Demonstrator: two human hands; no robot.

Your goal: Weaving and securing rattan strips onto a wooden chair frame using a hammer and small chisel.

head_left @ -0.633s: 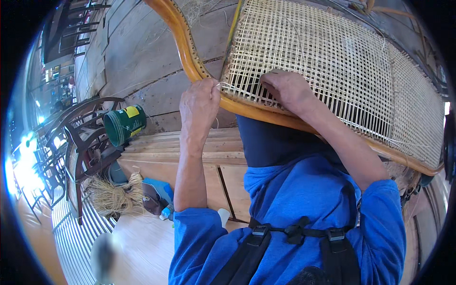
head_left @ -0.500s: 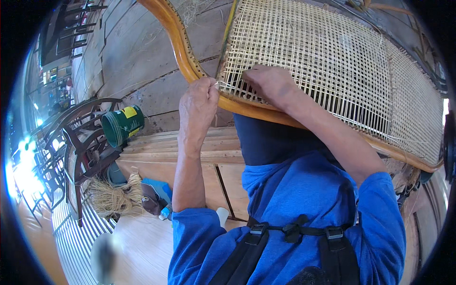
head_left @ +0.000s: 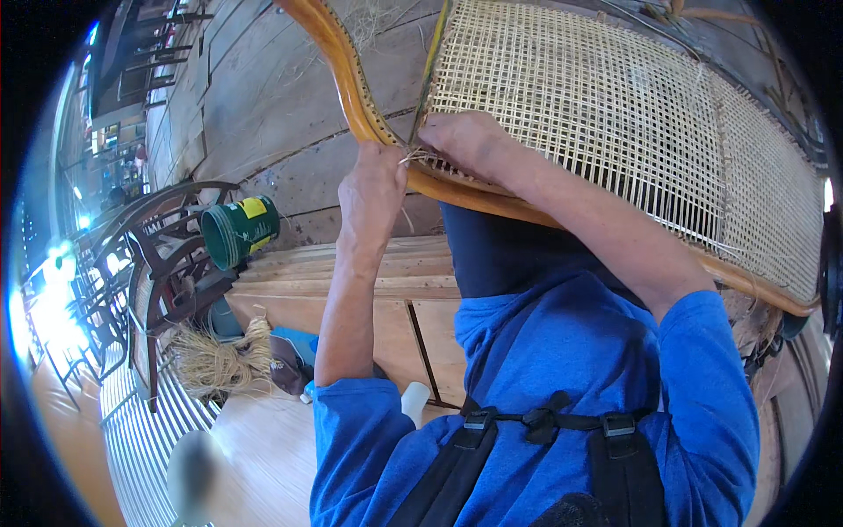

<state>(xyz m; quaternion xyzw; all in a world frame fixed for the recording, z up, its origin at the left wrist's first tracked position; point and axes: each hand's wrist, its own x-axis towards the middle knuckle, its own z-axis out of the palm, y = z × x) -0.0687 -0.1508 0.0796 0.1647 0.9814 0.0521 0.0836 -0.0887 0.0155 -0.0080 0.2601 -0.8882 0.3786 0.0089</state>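
Observation:
A woven cane panel (head_left: 615,114) in a curved orange wooden frame (head_left: 347,83) rests tilted across my lap. My left hand (head_left: 373,189) is closed around the frame's lower rail near the corner and pinches a thin cane strand (head_left: 411,158). My right hand (head_left: 465,140) lies palm down on the weave's near left corner, fingers curled onto the same strand where it meets the frame. Both forearms come up out of blue sleeves.
A green bucket (head_left: 239,230) lies on its side at the left, next to dark wooden chairs (head_left: 158,263). A bundle of loose straw-coloured fibre (head_left: 215,360) sits on the floor below it. Pale wooden boards (head_left: 386,290) lie under my arms, on a weathered plank floor (head_left: 263,105).
The frame has swung a little, and my right hand has slid left along the weave toward the corner, closer to my left hand. My left hand keeps its hold on the rail.

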